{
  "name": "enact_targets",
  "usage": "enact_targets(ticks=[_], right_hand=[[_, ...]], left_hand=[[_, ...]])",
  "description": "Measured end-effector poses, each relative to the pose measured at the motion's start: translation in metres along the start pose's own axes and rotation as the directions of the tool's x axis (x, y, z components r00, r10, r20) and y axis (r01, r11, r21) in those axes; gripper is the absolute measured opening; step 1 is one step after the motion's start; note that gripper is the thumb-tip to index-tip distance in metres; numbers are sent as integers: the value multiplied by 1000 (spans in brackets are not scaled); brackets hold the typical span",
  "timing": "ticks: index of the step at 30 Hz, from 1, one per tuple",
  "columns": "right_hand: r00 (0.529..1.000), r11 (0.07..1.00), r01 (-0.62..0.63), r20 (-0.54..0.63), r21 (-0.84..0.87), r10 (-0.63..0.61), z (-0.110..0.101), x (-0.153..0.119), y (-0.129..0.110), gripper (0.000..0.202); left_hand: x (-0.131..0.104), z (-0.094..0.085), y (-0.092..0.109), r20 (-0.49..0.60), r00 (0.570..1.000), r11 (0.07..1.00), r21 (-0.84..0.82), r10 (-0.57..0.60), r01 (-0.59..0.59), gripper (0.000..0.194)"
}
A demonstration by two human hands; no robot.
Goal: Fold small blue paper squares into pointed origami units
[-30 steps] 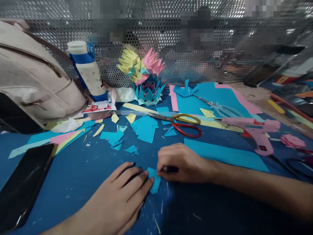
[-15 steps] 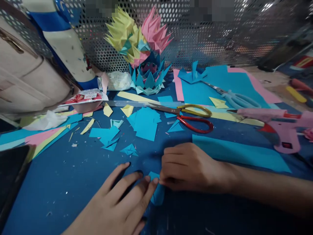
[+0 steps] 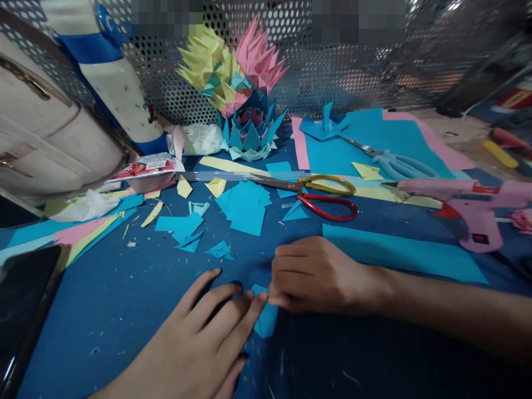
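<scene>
A small folded piece of blue paper (image 3: 266, 321) lies on the table between my hands. My left hand (image 3: 197, 332) rests palm down with its fingers spread, and its fingertips press on the paper's upper part. Curled closed at the paper's right edge, my right hand (image 3: 320, 275) seems to pinch it between thumb and finger; the fingertips are partly hidden. Beyond them lie a folded blue paper triangle (image 3: 220, 250), a stack of blue paper squares (image 3: 248, 213) and a long blue paper strip (image 3: 399, 252) behind my right forearm.
Scissors (image 3: 328, 208) with yellow and red handles lie behind my right hand. A pink glue gun (image 3: 480, 213) and light blue pliers (image 3: 403, 166) are at right. Folded-paper flowers (image 3: 253, 130) stand at the back. A phone (image 3: 31, 310), bottle (image 3: 120, 91) and bag (image 3: 50, 127) occupy the left.
The view has shifted slightly, so most things sit a little differently in the picture. Both hands keep nearly the same pose at the small blue paper.
</scene>
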State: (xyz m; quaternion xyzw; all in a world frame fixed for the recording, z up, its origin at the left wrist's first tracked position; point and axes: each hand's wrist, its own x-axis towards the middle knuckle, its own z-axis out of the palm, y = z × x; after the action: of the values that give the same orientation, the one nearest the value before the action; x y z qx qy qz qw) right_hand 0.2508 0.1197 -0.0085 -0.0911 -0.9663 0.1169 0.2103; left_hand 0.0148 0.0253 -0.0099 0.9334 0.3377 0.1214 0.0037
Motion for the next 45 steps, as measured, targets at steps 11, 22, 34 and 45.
enact_targets(ticks=[11,22,34,45], right_hand=[[999,997,32,24,77,-34,-5,-2,4,14],[1000,998,25,-7,-61,-26,-6,-4,1,22],[965,958,261,65,-116,-255,-18,-3,3,26],[997,958,47,42,284,-62,-11,-2,-2,20]], left_hand=[[-5,5,3,-19,1000,1000,-20,14,-14,46],[-5,5,3,-4,1000,1000,8,15,-15,49],[-7,2,2,-28,999,998,-48,35,-37,45],[-6,-10,2,-114,991,990,-112,70,-82,29]])
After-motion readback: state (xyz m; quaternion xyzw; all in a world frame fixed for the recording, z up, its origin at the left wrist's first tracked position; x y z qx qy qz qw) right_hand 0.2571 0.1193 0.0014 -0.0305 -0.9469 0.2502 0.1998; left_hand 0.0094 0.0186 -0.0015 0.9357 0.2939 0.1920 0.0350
